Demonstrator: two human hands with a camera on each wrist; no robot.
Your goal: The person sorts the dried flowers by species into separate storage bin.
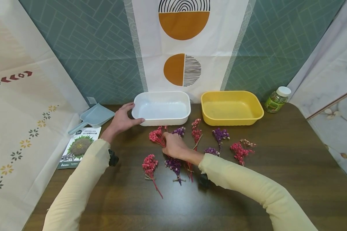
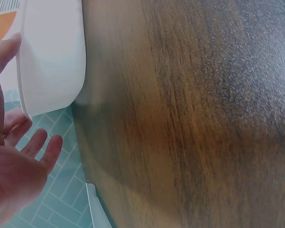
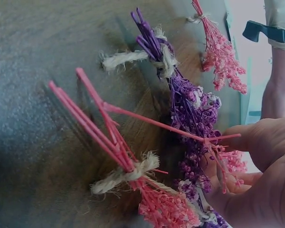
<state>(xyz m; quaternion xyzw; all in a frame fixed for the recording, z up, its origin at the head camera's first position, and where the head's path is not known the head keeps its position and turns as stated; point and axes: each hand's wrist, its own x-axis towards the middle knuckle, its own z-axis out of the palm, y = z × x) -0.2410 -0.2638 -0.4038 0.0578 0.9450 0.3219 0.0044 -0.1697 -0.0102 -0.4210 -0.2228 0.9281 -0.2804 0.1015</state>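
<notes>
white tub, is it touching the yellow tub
Apart. The head view shows a strip of dark tabletop between the right end of the white tub and the left end of the yellow tub.

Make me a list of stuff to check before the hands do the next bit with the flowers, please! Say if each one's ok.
1. Left hand touching the white tub: ok, at its left end.
2. Right hand with a firm grip on the pink bunch: cannot tell, it is partly hidden.
3. White tub's open side up: ok.
4. Yellow tub open side up: ok.
5. Colours sorted: not ok, purple bunches lie among pink ones.
6. Jar with its lid on: ok.
</notes>
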